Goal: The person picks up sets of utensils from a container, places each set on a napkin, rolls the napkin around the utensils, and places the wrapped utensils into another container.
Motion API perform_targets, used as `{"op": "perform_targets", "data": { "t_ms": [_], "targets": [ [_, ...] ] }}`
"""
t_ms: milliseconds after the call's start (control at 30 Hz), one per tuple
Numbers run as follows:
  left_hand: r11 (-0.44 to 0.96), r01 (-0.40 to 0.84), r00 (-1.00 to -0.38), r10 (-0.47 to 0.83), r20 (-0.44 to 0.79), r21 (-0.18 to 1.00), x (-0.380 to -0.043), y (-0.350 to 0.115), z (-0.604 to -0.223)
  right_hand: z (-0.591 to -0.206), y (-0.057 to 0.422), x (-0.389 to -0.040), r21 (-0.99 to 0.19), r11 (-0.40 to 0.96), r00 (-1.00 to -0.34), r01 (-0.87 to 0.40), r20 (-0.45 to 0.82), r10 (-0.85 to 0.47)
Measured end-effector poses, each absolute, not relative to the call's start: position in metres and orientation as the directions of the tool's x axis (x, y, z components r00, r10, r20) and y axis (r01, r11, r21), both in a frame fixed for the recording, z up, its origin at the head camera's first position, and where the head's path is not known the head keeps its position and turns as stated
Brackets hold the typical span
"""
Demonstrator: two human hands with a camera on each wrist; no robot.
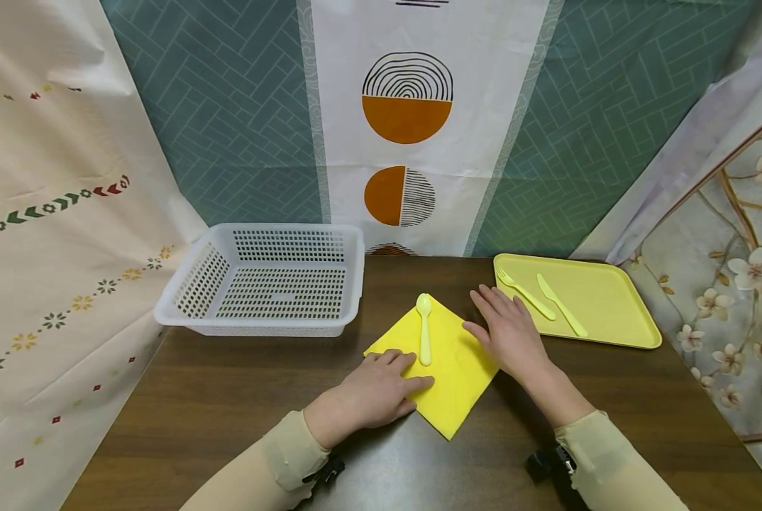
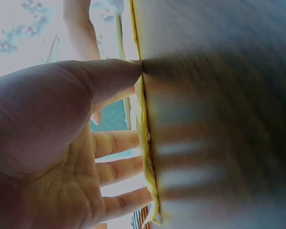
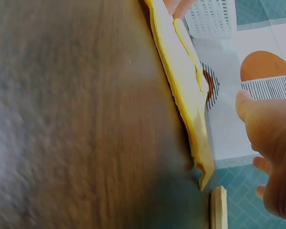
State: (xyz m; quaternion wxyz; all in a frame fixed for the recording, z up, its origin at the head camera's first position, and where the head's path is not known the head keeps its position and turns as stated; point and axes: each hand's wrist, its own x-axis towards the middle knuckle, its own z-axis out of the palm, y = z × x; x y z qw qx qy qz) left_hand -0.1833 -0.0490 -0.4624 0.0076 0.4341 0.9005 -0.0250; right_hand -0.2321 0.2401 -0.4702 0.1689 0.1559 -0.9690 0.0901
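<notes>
A yellow cloth or paper napkin (image 1: 460, 376), folded into a square, lies turned like a diamond on the table. On its upper half rests a pale yellow plastic spoon (image 1: 425, 333), bowl pointing away from me. My left hand (image 1: 381, 390) rests on the napkin's left side with fingers extended. In the left wrist view, its thumb and fingertips meet the thin napkin edge (image 2: 143, 109). Over the napkin's right corner is my right hand (image 1: 511, 333), fingers spread and holding nothing. The right wrist view shows this hand (image 3: 271, 138) raised apart from the napkin (image 3: 181, 90).
A white perforated plastic basket (image 1: 260, 330) stands at the back left. At the back right, a yellow tray (image 1: 611, 298) carries a yellow fork (image 1: 528, 294) and a yellow knife (image 1: 561, 305). Patterned cloths hang behind and along both sides of the wooden table (image 1: 228, 397).
</notes>
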Motion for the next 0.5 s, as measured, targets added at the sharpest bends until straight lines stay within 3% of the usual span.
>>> {"op": "perform_targets", "data": {
  "t_ms": [500],
  "targets": [
    [0.626,0.779,-0.627,0.778,-0.035,-0.041,-0.184,-0.049,-0.463,-0.469,0.254,-0.237,-0.135,0.955,-0.927,-0.263,0.310,-0.211]
  ]
}}
